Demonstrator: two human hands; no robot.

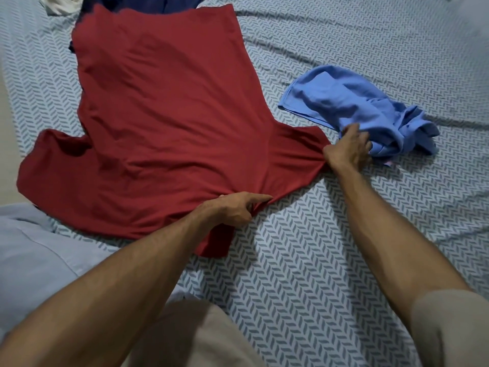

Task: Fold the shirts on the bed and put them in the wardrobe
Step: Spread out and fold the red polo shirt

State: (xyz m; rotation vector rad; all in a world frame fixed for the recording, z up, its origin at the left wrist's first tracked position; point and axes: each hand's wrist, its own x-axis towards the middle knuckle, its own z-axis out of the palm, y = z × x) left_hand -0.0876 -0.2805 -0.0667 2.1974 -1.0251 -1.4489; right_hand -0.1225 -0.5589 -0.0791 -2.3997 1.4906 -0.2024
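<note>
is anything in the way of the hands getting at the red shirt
Nothing visible. The left hand already pinches the red shirt near the collar edge, and the right hand grips its sleeve end. The crumpled blue shirt lies just beyond the right hand, off the red one.

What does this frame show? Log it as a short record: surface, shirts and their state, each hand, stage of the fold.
surface: bed with patterned sheet
red shirt: spread flat, unfolded
blue shirt: crumpled, right of the red shirt
dark shirt: at far edge, partly under the red shirt
left hand: pinching the red shirt's near edge
right hand: gripping the red shirt's sleeve tip, touching the blue shirt
stage: first fold not yet made
</note>
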